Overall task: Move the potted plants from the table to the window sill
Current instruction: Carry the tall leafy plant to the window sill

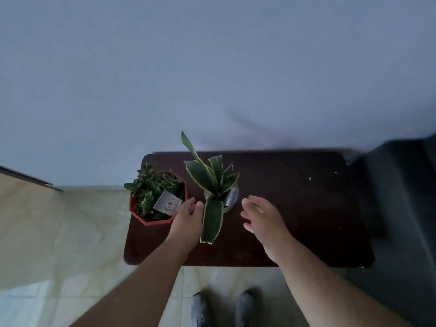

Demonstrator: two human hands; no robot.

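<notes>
on the table | snake plant upright, one leaf drooping toward viewer | left hand, right hand both spread, empty

You are looking at a dim, bluish picture with low contrast, as if the room had little daylight. The wall is an even grey-blue with no glare. The brightest patch is the floor at lower left, where a pale sheen suggests light entering from that side. The dark table loses most surface detail, and the object at the far right sinks into shadow. A soft shadow lies along the table's far edge. Wide-angle distortion bows the table's edges. Your shoes at the bottom are blurred, and fine detail is soft throughout.
</notes>
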